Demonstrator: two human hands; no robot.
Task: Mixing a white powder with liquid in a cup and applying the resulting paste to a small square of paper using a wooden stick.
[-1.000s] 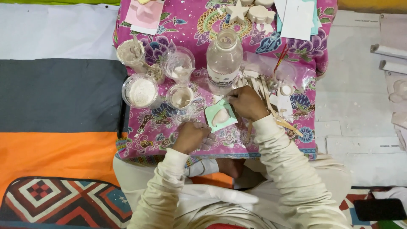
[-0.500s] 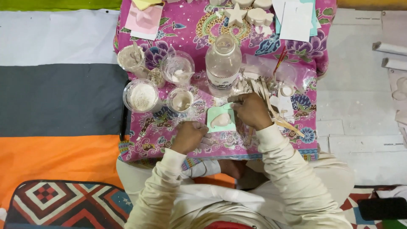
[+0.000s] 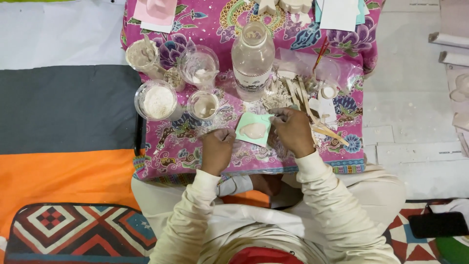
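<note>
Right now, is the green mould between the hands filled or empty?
Filled: the green mould shows a pale, cream-coloured mass in its middle cavity. The right hand touches its edge; the left hand sits beside it.

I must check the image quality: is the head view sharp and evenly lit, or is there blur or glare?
Head view: light is soft and even, shadows faint; the green mould between the left hand and right hand is slightly soft; small highlights on the plastic bottle; straight mat edges bend a little near the frame borders.

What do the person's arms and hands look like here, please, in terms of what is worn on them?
Both arms are covered by long, loose cream sleeves that end at the wrists. The left hand and right hand are bare, with no gloves; no rings or watch can be made out.
</note>
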